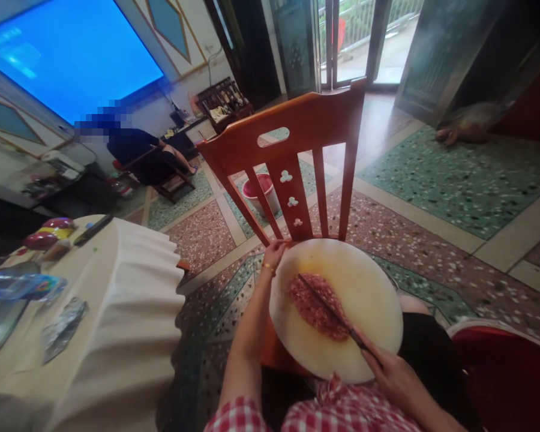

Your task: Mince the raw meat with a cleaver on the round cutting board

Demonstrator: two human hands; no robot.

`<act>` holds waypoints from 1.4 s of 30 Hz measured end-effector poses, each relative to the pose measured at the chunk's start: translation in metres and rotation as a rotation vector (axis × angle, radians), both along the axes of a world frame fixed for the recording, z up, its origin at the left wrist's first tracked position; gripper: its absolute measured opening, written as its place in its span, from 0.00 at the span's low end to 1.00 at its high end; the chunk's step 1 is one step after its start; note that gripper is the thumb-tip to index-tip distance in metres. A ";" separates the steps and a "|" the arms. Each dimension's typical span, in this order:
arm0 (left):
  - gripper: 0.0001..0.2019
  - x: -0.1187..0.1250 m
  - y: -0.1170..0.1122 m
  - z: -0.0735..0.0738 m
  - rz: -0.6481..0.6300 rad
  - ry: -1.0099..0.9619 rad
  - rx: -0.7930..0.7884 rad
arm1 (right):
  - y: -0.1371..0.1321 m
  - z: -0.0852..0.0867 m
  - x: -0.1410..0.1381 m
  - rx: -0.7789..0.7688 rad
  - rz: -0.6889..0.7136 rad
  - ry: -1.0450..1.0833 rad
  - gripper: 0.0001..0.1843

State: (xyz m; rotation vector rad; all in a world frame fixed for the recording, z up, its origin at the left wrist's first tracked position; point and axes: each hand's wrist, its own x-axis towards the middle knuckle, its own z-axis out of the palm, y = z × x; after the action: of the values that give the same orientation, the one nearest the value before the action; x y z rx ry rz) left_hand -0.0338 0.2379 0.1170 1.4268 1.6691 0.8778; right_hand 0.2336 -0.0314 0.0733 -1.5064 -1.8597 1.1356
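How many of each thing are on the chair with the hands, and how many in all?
Cutting board: 1
Knife, held in the right hand: 1
Pile of minced meat: 1
Total: 3
The left hand touches the board's far edge by the chair.

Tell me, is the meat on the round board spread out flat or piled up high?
Spread out flat: the minced meat lies in a low patch on the round board, the knife resting across it.
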 end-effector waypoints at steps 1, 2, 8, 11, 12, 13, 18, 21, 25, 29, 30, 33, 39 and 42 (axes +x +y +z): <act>0.12 -0.003 -0.018 0.000 -0.069 0.086 0.060 | 0.000 0.002 0.000 -0.009 -0.003 0.007 0.24; 0.12 -0.005 -0.038 0.000 -0.138 0.175 0.112 | -0.001 0.004 0.000 -0.020 -0.009 0.015 0.24; 0.13 0.007 -0.136 -0.005 -0.244 0.504 0.178 | -0.005 0.019 -0.002 -0.048 -0.083 0.089 0.26; 0.12 0.023 -0.161 -0.017 -0.199 0.515 0.167 | -0.003 0.035 -0.003 0.009 -0.105 0.090 0.25; 0.14 0.028 -0.168 -0.021 -0.179 0.480 0.186 | -0.001 0.044 -0.003 0.041 -0.110 0.082 0.25; 0.18 0.032 -0.175 -0.026 -0.150 0.437 0.206 | 0.001 0.053 -0.003 0.078 -0.111 0.072 0.24; 0.10 0.037 -0.209 -0.047 0.070 0.261 0.233 | 0.016 0.089 -0.013 0.344 -0.072 0.044 0.24; 0.11 0.033 -0.227 -0.058 0.127 0.138 0.190 | 0.019 0.076 -0.023 0.367 0.020 -0.066 0.24; 0.15 0.026 -0.238 -0.057 0.231 -0.048 0.128 | 0.017 0.049 -0.028 0.158 0.148 -0.358 0.23; 0.18 0.017 -0.238 -0.043 0.305 -0.161 0.136 | 0.015 0.072 -0.026 0.262 0.145 -0.297 0.22; 0.18 0.015 -0.238 -0.040 0.317 -0.166 0.149 | 0.014 0.079 -0.027 0.318 0.131 -0.256 0.22; 0.17 0.011 -0.239 -0.037 0.336 -0.159 0.176 | 0.014 0.082 -0.030 0.424 0.076 -0.214 0.23; 0.13 0.007 -0.240 -0.050 0.364 -0.228 0.165 | 0.017 0.067 -0.023 0.221 0.135 -0.407 0.21; 0.13 0.002 -0.238 -0.051 0.386 -0.230 0.166 | 0.018 0.089 -0.021 0.353 0.080 -0.259 0.22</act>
State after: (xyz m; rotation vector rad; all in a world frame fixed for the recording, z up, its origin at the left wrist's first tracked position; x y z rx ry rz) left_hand -0.0316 0.0003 0.0657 1.0707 1.7517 1.3692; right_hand 0.2130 -0.0131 0.1625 -1.4342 -2.1732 0.6192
